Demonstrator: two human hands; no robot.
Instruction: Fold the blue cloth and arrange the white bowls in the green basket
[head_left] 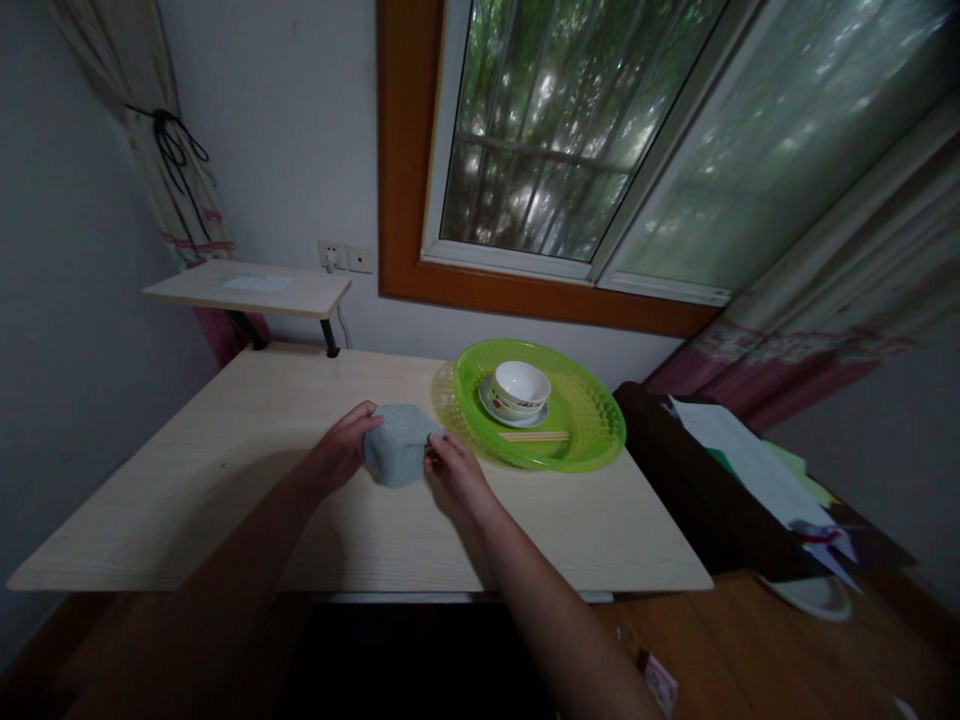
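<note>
A grey-blue cloth (397, 450) with a textured surface, folded or bunched, is held up between my two hands over the table. My left hand (345, 445) pinches its left edge, thumb on top. Fingers of my right hand (459, 468) are closed on its right corner, where a small dark spot shows at the fingertips. Just right of the cloth lies a large green plastic basket (592, 452). In it, white bowls (523, 383) are stacked on a small plate (486, 404), and several light chopsticks (534, 436) lie in front of them.
The pale wooden table (247, 520) reaches to the wall under the window. At its back left stands a raised shelf (300, 290) on black legs with a sheet of paper (257, 283). Papers (739, 460) lie on a dark brown piece of furniture (697, 500) at the right.
</note>
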